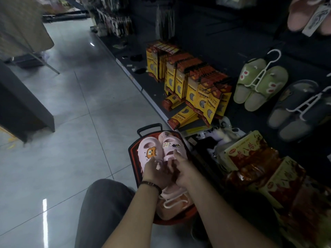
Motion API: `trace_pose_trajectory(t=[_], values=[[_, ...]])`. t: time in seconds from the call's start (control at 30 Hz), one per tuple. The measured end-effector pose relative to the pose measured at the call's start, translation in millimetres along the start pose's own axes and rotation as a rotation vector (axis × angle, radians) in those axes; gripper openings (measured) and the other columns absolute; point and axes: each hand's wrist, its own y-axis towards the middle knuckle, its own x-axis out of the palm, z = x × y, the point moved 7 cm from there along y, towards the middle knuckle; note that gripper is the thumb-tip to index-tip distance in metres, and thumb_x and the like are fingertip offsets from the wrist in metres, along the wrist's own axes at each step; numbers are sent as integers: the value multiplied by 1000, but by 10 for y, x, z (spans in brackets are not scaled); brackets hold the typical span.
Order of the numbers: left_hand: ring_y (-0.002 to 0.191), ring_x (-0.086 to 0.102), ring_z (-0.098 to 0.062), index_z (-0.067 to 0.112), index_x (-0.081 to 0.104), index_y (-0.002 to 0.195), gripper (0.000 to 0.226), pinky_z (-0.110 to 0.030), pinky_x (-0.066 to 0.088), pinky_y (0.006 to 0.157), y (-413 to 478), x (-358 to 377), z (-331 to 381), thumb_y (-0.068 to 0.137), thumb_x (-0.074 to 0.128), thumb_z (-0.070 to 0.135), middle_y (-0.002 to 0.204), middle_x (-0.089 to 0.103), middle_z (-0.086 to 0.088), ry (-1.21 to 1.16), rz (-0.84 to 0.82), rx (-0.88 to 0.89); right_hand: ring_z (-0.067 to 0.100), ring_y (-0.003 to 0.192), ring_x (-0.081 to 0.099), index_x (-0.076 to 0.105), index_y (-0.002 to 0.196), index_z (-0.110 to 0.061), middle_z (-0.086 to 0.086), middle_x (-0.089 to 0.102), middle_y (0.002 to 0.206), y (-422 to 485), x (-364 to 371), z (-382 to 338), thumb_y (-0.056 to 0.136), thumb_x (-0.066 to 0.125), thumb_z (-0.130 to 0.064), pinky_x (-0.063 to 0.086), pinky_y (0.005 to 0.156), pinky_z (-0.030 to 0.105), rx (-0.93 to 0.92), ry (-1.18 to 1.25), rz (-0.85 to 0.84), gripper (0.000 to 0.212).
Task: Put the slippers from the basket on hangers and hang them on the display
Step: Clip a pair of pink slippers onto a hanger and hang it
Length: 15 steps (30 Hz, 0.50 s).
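A pair of pink slippers with cartoon charms point(162, 147) is held over the red basket point(133, 158) on the floor. My left hand point(155, 173) grips the heel of the left slipper, which bears a bear charm. My right hand point(180, 170) pinches the heel end of the right slipper. Beneath my wrists, more pink slippers with a white hanger point(174, 200) lie in the basket. On the dark display at the right hang a green pair point(259, 85) and a grey pair point(295, 111), each on a white hanger.
Yellow and red boxes point(193, 81) stand on the low shelf beside the basket. Red food packets point(259, 169) lie at the right. A pink pair point(304, 15) hangs at the top right. Grey tiled floor point(71, 122) spreads to the left, with my knee point(103, 203) below.
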Motion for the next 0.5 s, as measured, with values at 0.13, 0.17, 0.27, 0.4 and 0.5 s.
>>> trace_pose_trajectory(t=[0.13, 0.17, 0.27, 0.4, 0.5], values=[[85, 65, -28, 17, 58, 123, 44, -37, 50, 68, 1, -11, 137, 94, 59, 50, 104, 63, -14, -13, 31, 52, 26, 88, 73, 70, 117, -9, 9, 81, 104, -7, -308, -11, 100, 61, -42, 56, 78, 35, -45, 18, 7, 38], [85, 65, -28, 15, 58, 130, 52, -35, 53, 67, 39, -17, 169, 92, 60, 52, 116, 62, -15, -10, 19, 57, 30, 97, 74, 68, 121, -7, 13, 79, 112, -4, -422, -28, 101, 59, -42, 56, 79, 37, -57, 5, 21, 41], [89, 68, -31, 13, 59, 133, 63, -36, 58, 72, 73, 39, 180, 86, 65, 54, 137, 56, -17, -18, -26, 41, 28, 95, 73, 69, 113, -5, 15, 78, 108, -42, -824, -17, 106, 53, -37, 55, 73, 35, -94, 0, 102, 37], [88, 69, -29, 11, 56, 133, 73, -32, 57, 75, 110, 164, 177, 76, 70, 54, 141, 55, -13, -39, -48, 55, 26, 62, 73, 73, 96, -1, 12, 77, 77, -42, -1535, 235, 96, 63, -19, 55, 49, 28, -132, -95, 408, 21], [113, 66, -29, 17, 56, 140, 71, -37, 50, 98, 131, 222, 130, 80, 66, 53, 140, 56, -15, 8, -42, 61, 19, 54, 66, 67, 92, -7, 3, 69, 64, 34, -1645, 566, 84, 67, -26, 56, 54, 29, -70, -433, 415, 21]])
